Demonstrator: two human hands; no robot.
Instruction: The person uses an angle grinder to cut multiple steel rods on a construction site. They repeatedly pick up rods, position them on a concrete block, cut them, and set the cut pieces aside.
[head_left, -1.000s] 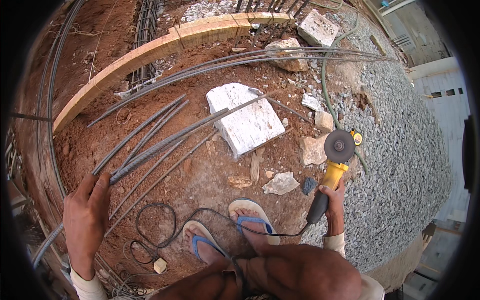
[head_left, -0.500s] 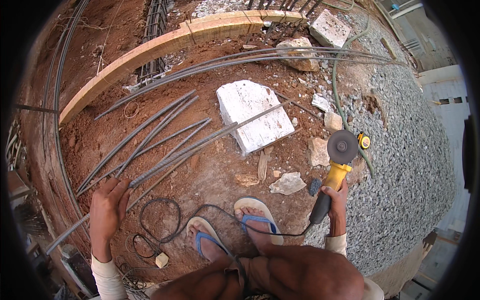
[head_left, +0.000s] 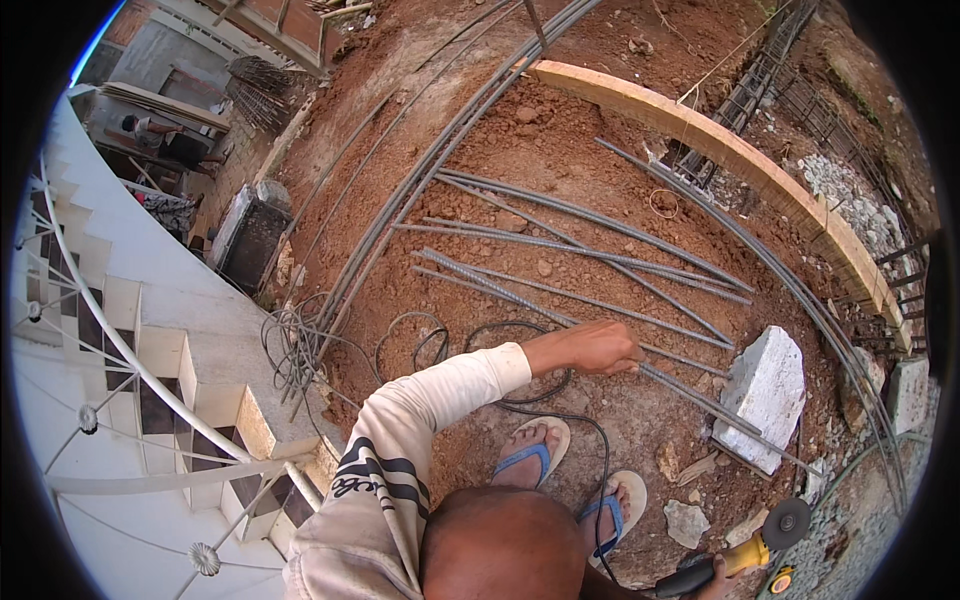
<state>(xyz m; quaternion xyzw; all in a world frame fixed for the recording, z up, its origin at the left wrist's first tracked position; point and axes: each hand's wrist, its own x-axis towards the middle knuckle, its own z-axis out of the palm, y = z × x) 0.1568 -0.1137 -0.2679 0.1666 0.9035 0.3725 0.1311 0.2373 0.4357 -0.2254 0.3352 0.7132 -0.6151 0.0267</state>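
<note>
My left hand (head_left: 600, 347) is closed around a ribbed steel rebar (head_left: 690, 400) near its middle. The bar slants over the red soil, its far-right part lying across a white stone block (head_left: 768, 385). At the lower right, my right hand (head_left: 722, 580) grips a yellow and black angle grinder (head_left: 748, 553) with a dark disc; the lower edge cuts off part of this hand. The grinder's black cable (head_left: 607, 465) runs past my sandalled feet. A yellow tape measure (head_left: 781, 579) lies beside the grinder.
Several other rebars (head_left: 600, 240) lie on the soil ahead. A long wooden board (head_left: 700, 112) curves behind them. Tiled stairs with a white railing (head_left: 150, 370) stand at the left, near a tangle of wire (head_left: 297, 350). Another person (head_left: 160, 135) is far off. Loose stones (head_left: 687, 523) lie near my feet.
My view has swung left, bringing the stairs in and shifting the block and grinder toward the right edge. Both hands keep their holds on the rebar and grinder.
</note>
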